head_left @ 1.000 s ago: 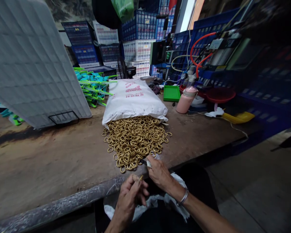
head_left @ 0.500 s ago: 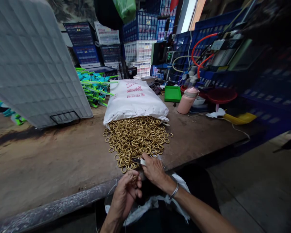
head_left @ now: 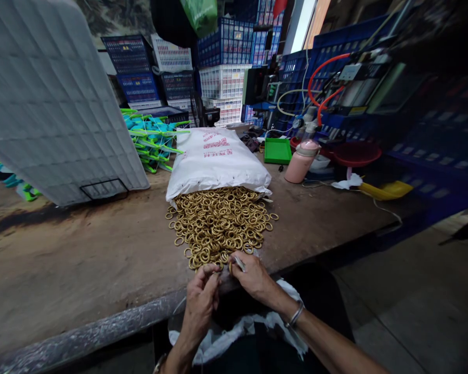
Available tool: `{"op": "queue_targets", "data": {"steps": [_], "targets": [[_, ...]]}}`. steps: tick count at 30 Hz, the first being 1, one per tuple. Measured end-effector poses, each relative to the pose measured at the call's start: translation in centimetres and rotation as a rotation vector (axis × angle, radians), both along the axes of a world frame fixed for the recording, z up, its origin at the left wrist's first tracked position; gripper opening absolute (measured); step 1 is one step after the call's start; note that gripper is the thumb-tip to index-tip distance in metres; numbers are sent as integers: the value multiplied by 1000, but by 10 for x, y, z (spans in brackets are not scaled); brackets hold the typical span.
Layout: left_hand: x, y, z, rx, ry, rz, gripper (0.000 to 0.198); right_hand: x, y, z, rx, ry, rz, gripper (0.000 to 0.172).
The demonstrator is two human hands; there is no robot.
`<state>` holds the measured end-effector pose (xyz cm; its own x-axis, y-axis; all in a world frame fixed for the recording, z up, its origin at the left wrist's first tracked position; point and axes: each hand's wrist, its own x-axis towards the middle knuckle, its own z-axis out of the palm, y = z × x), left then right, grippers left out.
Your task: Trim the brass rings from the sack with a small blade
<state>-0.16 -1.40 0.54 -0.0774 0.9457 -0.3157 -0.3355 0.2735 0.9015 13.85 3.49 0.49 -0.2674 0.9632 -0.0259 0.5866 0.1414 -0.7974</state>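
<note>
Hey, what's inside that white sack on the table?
At the near end of the white sack, gold-coloured rings spread from its mouth onto the table. Anything farther in cannot be seen: the sack's opaque material covers it.

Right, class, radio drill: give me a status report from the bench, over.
Left hand pinched, contents unclear. Right hand gripping pale tool. Rings heaped at hands' far side; sack beyond, not in the way.
</note>
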Motion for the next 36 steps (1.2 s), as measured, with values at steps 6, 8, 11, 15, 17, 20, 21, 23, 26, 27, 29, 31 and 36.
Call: {"op": "queue_targets", "data": {"steps": [6, 8, 11, 15, 17, 20, 21, 23, 26, 27, 29, 31, 36], "targets": [[1, 6, 7, 184, 153, -100, 19, 0, -8, 8, -301, 414, 71, 6], [-1, 5, 9, 221, 192, -180, 19, 1, -10, 11, -384, 496, 82, 10], [-2, 3, 11, 252, 231, -259, 18, 3, -12, 13, -490, 528, 102, 12], [-3, 1, 10, 263, 217, -318, 15, 5, -12, 12, -545, 528, 130, 13], [-3, 2, 7, 243, 178, -331, 15, 5, -11, 11, -586, 534, 141, 14], [-3, 3, 3, 210, 100, -332, 16, 4, -11, 8, -647, 557, 156, 15], [-2, 3, 2, 201, 86, -330, 17, 4, -11, 7, -653, 563, 156, 14], [-2, 3, 1, 185, 79, -318, 18, 3, -12, 6, -653, 557, 148, 14], [0, 4, -1, 163, 82, -285, 21, 2, -11, 6, -637, 521, 122, 12], [0, 4, -2, 157, 83, -269, 21, 1, -11, 6, -626, 503, 114, 11], [2, 4, -2, 150, 72, -239, 19, 1, -9, 6, -593, 470, 108, 11], [3, 4, -1, 156, 43, -223, 17, 2, -7, 7, -565, 444, 116, 13], [4, 5, 6, 96, 53, -209, 18, 8, -5, 9, -561, 393, 123, 12]]}}
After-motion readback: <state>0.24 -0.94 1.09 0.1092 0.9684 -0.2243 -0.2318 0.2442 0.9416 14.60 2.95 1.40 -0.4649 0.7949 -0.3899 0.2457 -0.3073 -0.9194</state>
